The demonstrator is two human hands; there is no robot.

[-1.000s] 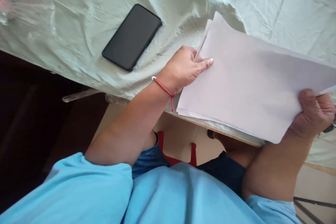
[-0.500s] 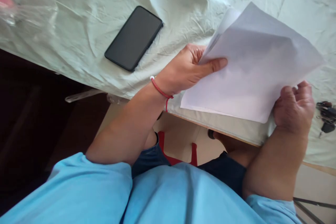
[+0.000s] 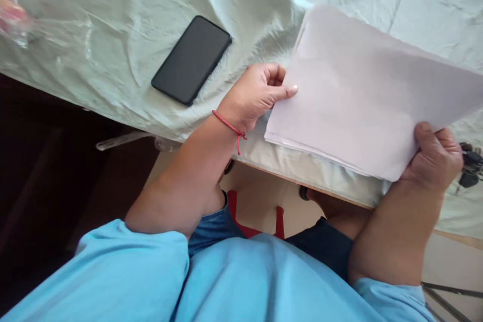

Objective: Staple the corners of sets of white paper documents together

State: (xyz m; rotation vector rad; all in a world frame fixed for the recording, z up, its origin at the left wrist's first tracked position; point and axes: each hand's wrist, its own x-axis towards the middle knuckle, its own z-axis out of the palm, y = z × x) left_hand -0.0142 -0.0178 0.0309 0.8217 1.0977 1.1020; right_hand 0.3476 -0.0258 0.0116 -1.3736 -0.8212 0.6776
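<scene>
1. A person in a light blue shirt sits at a surface (image 3: 113,60) covered by a wrinkled pale green cloth, seen from above; the surface fills the upper half of the frame.
2. A stack of white paper sheets (image 3: 362,90) sits in the centre right of the frame, held between both hands, its near edge over the near edge of the surface. The top sheet is blank, and thin sheet edges show along the lower left side.
3. The left hand (image 3: 256,95) is at the centre of the frame, at the stack's left edge. Its thumb is stretched out with the tip touching the top sheet, and the fingers are curled in against the palm beside the stack (whether they touch the sheets from under cannot be told). A red cord bracelet (image 3: 230,125) circles that wrist.
4. The right hand (image 3: 433,158) is at the right of the frame, fingers clamped on the stack's lower right corner, thumb on top.
5. A black phone (image 3: 191,59), screen dark, lies flat on the cloth in the upper centre left, near the left hand but apart from it and from the paper.
6. A bunch of dark keys (image 3: 470,163) lies at the right edge of the frame, just beside the right hand.
7. A clear plastic item (image 3: 18,15) with a reddish spot, blurred, sits in the upper left corner.
</scene>
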